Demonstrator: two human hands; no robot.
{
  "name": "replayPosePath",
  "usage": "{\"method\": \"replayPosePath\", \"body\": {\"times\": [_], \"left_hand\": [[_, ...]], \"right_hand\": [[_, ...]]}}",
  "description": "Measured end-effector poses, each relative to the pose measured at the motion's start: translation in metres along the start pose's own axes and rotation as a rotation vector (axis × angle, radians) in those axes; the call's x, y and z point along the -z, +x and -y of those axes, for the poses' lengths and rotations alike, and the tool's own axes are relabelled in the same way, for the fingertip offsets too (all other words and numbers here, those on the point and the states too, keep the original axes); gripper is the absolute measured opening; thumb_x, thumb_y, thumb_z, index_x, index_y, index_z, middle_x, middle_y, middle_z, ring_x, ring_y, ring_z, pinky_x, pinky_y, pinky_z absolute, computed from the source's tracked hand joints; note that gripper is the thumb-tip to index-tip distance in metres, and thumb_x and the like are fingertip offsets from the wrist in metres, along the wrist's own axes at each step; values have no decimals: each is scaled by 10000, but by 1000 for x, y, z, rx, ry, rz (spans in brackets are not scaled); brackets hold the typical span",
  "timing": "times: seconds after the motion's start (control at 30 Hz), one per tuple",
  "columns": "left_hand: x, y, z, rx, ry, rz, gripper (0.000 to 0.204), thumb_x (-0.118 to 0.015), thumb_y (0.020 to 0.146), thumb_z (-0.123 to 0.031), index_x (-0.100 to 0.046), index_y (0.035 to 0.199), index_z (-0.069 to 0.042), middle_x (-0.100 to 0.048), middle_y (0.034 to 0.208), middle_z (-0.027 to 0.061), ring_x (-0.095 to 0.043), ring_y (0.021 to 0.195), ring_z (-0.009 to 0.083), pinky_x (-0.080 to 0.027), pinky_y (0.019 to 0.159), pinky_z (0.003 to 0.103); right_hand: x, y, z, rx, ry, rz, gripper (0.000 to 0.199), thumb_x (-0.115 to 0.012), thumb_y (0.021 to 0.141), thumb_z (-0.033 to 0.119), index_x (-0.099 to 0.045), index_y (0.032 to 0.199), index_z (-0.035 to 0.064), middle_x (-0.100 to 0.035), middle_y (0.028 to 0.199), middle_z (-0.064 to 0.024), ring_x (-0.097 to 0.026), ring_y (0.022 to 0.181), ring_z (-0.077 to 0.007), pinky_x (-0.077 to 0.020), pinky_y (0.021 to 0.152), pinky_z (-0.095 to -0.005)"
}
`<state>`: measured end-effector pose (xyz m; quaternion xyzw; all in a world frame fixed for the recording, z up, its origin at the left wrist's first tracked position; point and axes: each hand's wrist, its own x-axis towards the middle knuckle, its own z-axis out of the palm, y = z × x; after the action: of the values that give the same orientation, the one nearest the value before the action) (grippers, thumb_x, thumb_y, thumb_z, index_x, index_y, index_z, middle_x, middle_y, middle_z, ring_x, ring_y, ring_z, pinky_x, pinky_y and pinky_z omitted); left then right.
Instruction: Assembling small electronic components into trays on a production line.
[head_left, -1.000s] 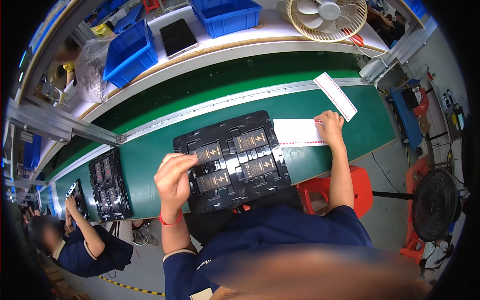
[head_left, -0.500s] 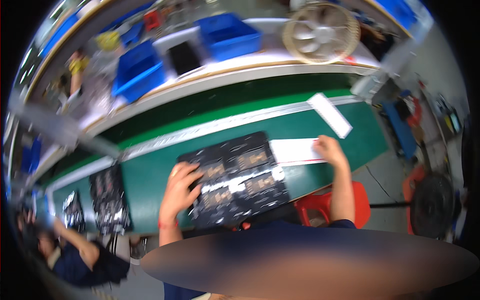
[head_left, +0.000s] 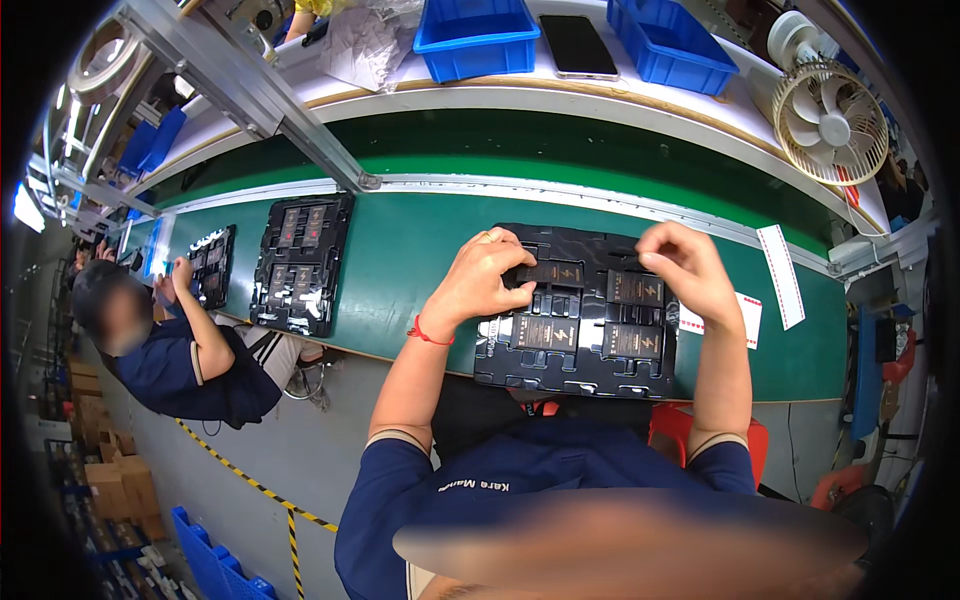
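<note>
Black moulded tray (head_left: 592,302) is lying flat by the bench's (head_left: 420,262) front edge, right of its middle. It's carrying four flat black rectangular packs: back-left (head_left: 565,274), front-left (head_left: 546,333), back-right (head_left: 638,288), front-right (head_left: 634,341). Each is showing a gold lightning-bolt mark plus small light print; tray plastic is glossy, throwing white glare at its left edge.

Left hand (head_left: 480,277) is sitting half open over the tray's back-left corner, thumb and fingers straddling the back-left pack's left end; can't tell if it's gripping. Right hand (head_left: 692,266) is hovering at the back-right corner, thumb and index nearly meeting; can't tell if anything's between them.

White red-edged sheet (head_left: 748,318) is lying just right of the tray; similar strip (head_left: 782,276) is lying nearer the bench's right end.
</note>
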<state>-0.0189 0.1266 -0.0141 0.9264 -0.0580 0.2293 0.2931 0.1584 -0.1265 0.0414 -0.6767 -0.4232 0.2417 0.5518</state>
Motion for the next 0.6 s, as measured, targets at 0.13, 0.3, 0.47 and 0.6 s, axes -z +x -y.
{"method": "replayPosePath", "body": {"times": [0.13, 0.3, 0.47, 0.6], "left_hand": [[-17, -7, 10, -2, -151, -271, 160, -783, 701, -121, -719, 813, -26, -715, 801, 106, -666, 793, 269, -527, 741, 367], [-30, -12, 9, 56, -208, -384, 139, -776, 744, -48, -732, 871, -13, -729, 847, 109, -675, 790, 249, -528, 734, 344], [-31, -11, 12, 7, -181, -350, 107, -746, 765, -13, -729, 870, -20, -728, 844, 96, -680, 777, 236, -506, 730, 334], [-30, -11, 11, 10, -186, -358, 110, -744, 762, -9, -731, 871, -24, -726, 834, 94, -680, 771, 233, -506, 728, 334]], "right_hand": [[-42, 47, 21, -157, 73, 135, 39, -659, 879, 25, -622, 877, 12, -631, 792, -15, -592, 725, -78, -485, 635, -232], [-71, 75, 11, -253, 88, 216, 134, -647, 860, 1, -604, 987, -7, -631, 761, -30, -592, 658, -83, -481, 578, -231], [-82, 77, -7, -154, 16, 248, 359, -627, 843, -22, -522, 1185, -2, -614, 820, -60, -573, 760, -118, -471, 682, -281], [-85, 78, -7, -194, -57, 282, 398, -636, 834, 14, -514, 1213, 5, -594, 831, -63, -556, 749, -122, -465, 674, -289]]}}
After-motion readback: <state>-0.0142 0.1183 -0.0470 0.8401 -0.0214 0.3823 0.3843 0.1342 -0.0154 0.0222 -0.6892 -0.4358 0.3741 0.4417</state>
